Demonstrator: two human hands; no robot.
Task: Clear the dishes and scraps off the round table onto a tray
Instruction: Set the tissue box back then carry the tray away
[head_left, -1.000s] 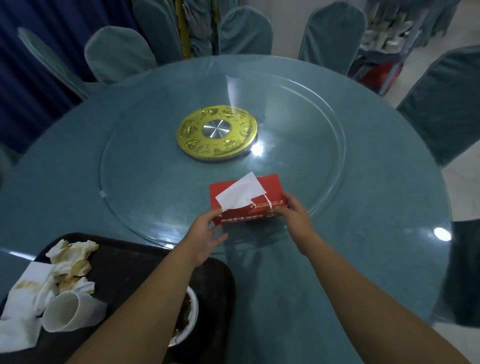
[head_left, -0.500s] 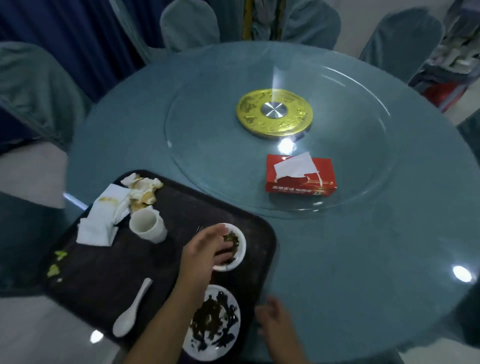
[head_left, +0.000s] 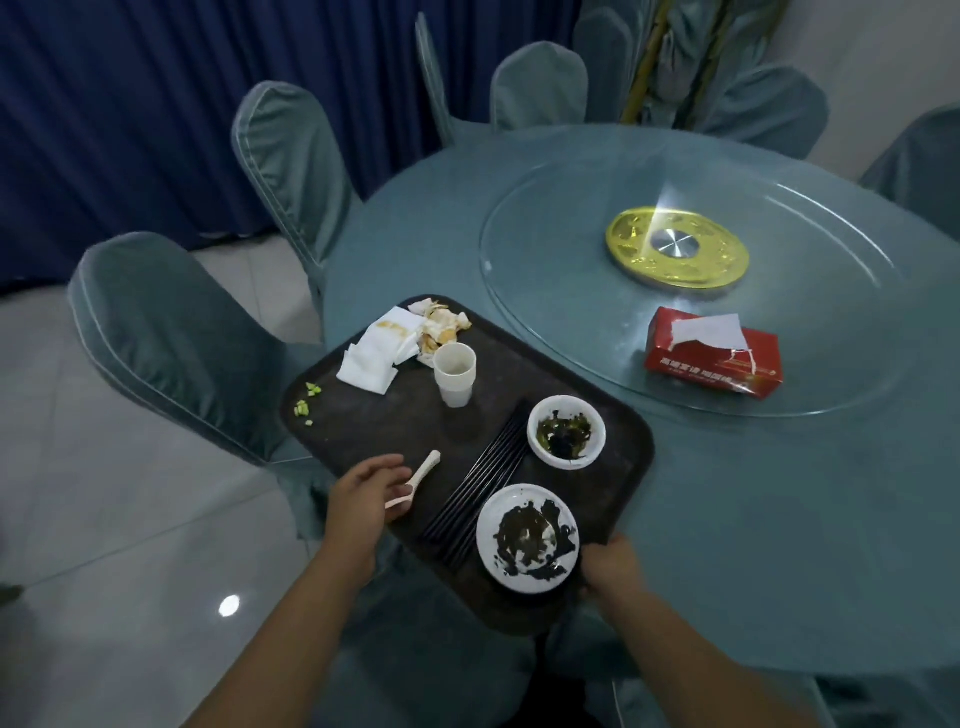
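A dark tray (head_left: 374, 415) sits at the round table's (head_left: 753, 519) near left edge and hangs over it. On the tray are a white cup (head_left: 455, 374), a small bowl (head_left: 566, 431) and a plate (head_left: 527, 538) with dark scraps, black chopsticks (head_left: 483, 483), a white spoon (head_left: 423, 470), stained napkins (head_left: 379, 348) and green bits (head_left: 306, 402). My left hand (head_left: 363, 499) reaches over the tray's left rim, thumb and finger curled round the spoon's bowl end. At the near right corner, beside the plate, my right hand (head_left: 608, 566) grips the tray.
A red tissue box (head_left: 711, 356) stands on the glass turntable (head_left: 571, 291) with its gold hub (head_left: 675, 254). Covered chairs (head_left: 171, 353) ring the table, one right beside the tray. Blue curtains hang behind, and tiled floor lies to the left.
Both hands left the tissue box. My left hand went to the small bowl, then to the spoon at the tray's rim. My right hand took the tray's corner. My view swung left.
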